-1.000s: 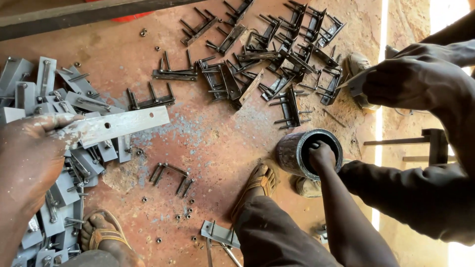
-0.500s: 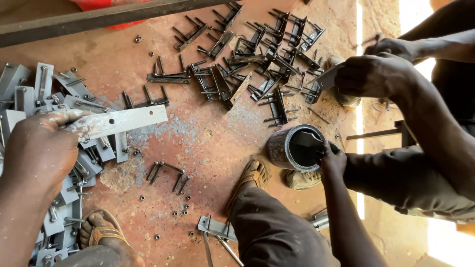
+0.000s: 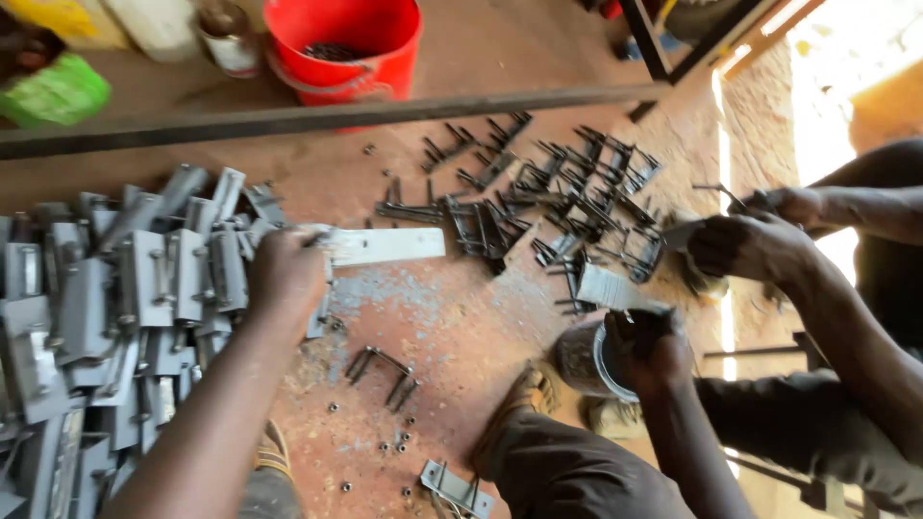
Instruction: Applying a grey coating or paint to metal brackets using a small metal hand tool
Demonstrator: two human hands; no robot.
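My left hand (image 3: 284,269) grips one end of a flat grey metal plate (image 3: 385,245) that lies over the reddish floor. Beside that hand sits a heap of grey-painted metal brackets (image 3: 115,298). My right hand (image 3: 649,351) is closed on a wide brush (image 3: 611,288) loaded with grey paint, held just above a small round paint tin (image 3: 586,360). Dark unpainted U-shaped clamps (image 3: 567,197) lie scattered beyond the plate.
Another person's two hands (image 3: 750,245) work on a clamp at the right. A red bucket (image 3: 341,43) stands behind a long dark steel bar (image 3: 317,115). A loose clamp (image 3: 380,370), small nuts (image 3: 389,447) and a bracket (image 3: 457,488) lie near my sandalled feet (image 3: 524,399).
My right hand has lifted the brush out of the tin. My left hand keeps hold of the plate. The view has tilted up and brought the red bucket in.
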